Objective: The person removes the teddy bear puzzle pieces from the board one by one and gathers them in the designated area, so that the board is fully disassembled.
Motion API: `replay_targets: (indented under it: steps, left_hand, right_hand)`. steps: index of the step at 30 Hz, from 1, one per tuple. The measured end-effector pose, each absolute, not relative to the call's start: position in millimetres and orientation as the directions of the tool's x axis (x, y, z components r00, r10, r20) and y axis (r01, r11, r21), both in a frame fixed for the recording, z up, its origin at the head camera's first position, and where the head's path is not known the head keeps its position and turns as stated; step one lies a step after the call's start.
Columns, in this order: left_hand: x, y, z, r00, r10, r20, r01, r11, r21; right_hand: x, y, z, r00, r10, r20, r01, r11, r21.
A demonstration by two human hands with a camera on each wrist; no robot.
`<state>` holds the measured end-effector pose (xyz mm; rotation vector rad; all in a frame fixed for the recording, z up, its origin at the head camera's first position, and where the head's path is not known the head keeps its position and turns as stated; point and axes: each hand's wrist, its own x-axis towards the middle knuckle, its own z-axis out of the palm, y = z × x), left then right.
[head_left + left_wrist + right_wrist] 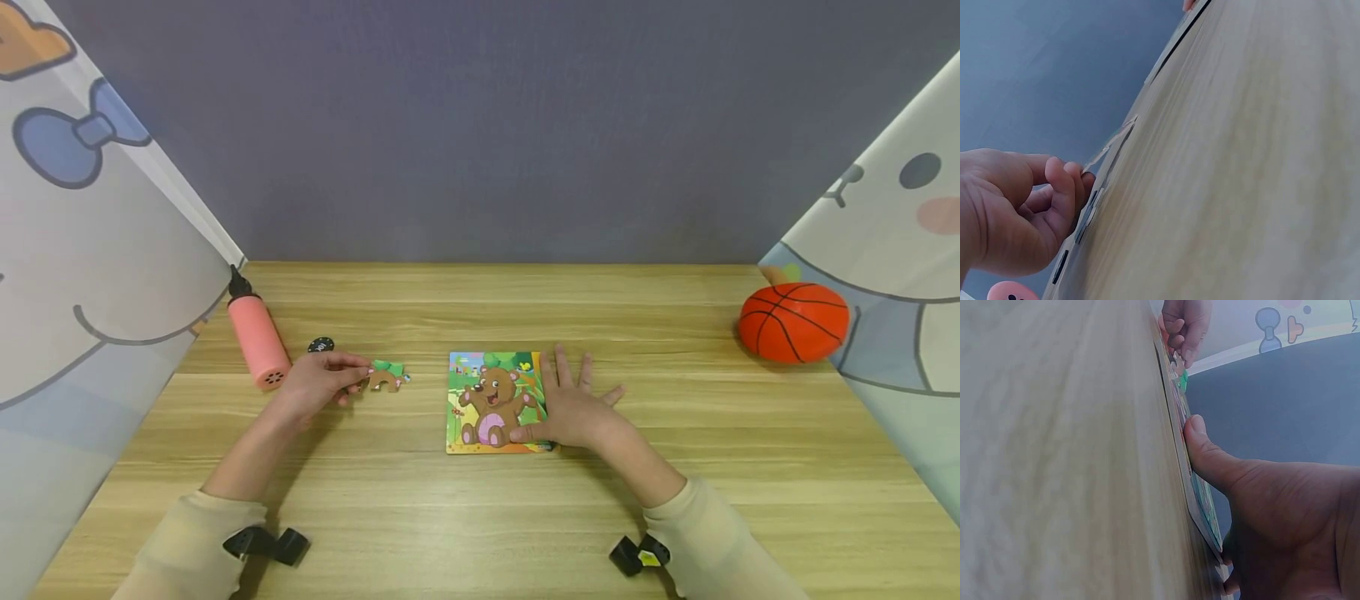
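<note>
The bear puzzle [491, 404] lies on the table [420, 508]; the right hand [576, 414], fingers spread, rests at its three o'clock edge — thumb on top; towards nine o'clock the left hand [318, 385] pinches a loose piece [387, 367]; only the head view shows the red ball [795, 323], far towards three.

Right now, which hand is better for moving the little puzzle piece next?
Probably the left hand: it pinches the puzzle piece. The right hand rests on the puzzle, farther from that piece.
</note>
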<state>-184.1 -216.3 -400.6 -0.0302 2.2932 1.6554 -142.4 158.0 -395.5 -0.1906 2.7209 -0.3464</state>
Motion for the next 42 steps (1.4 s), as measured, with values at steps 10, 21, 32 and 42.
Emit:
replay_targets:
  steps: [10,21,32,42]
  left_hand:
    - [-183.4,-216.2,-399.7,-0.960,0.123,-0.253,-0.189,0.385,0.903]
    - [-182.8,-214.8,-397.8,-0.967,0.096,-0.235,-0.175,0.420,0.891]
    - [-182.3,-215.3,-396.9,-0.970,0.081,-0.230,-0.177,0.412,0.894]
    - [-184.3,-213.5,-397.7,-0.964,0.121,-0.238,-0.170,0.408,0.897]
  right_hand:
    - [-142.3,158.1,-395.3,-0.914,-0.185,-0.360,-0.084,0.957,-0.276]
    - [-142.8,158.6,-396.6,-0.916,-0.185,-0.357,-0.090,0.959,-0.267]
    - [-143.5,157.8,-396.3,-0.914,-0.184,-0.362,-0.089,0.960,-0.264]
    - [-142.9,158.0,-395.0,-0.912,-0.187,-0.365,-0.089,0.959,-0.268]
